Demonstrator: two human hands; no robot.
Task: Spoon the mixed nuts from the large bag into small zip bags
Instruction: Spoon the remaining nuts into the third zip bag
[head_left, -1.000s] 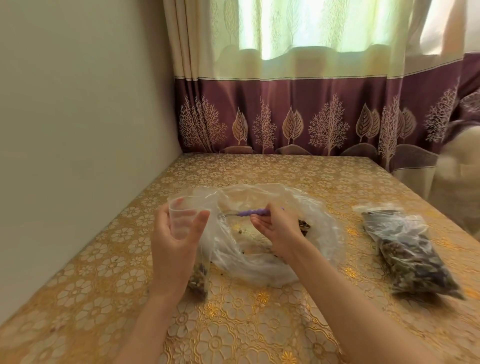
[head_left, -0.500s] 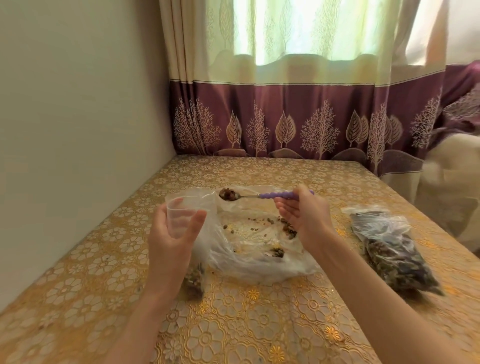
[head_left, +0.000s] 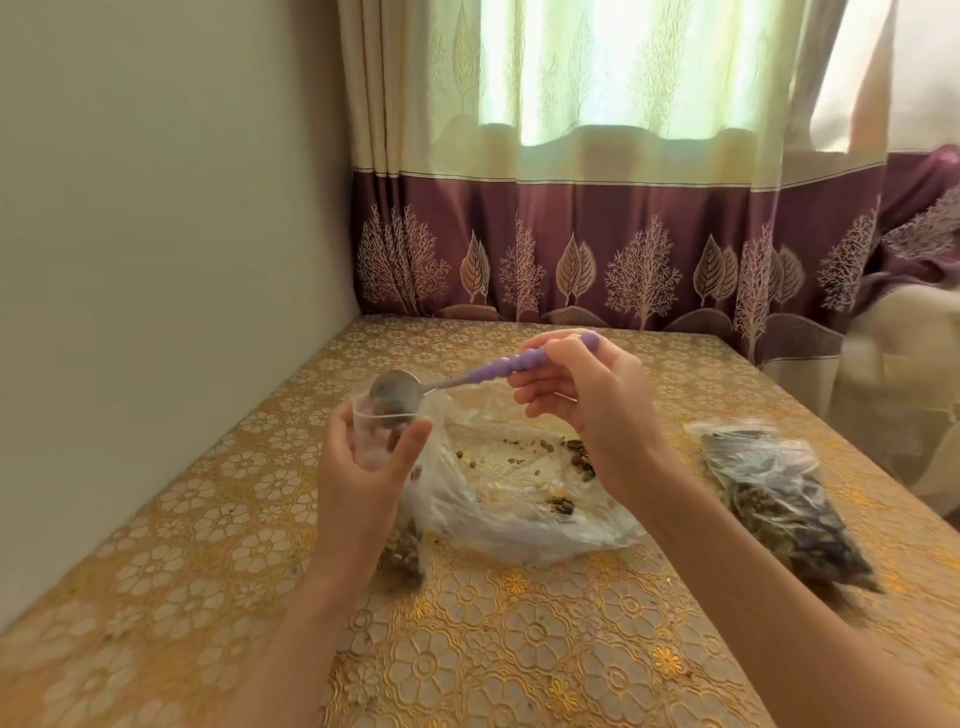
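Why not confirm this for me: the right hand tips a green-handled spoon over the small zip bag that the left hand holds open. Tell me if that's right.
Not quite. The head view shows the spoon has a purple handle, not green. The rest stands: the right hand tips it over the small zip bag that the left hand holds open.

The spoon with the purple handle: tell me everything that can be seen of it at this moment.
The spoon has a shiny metal bowl, a thin metal neck and a beaded, lilac, plastic-looking handle. The right hand pinches the handle near its far end, which pokes out past the fingers. It slopes down to the left, with the bowl tipped over the open mouth of the small zip bag, which the left hand holds upright. Dark nuts show at the bowl's lower edge.
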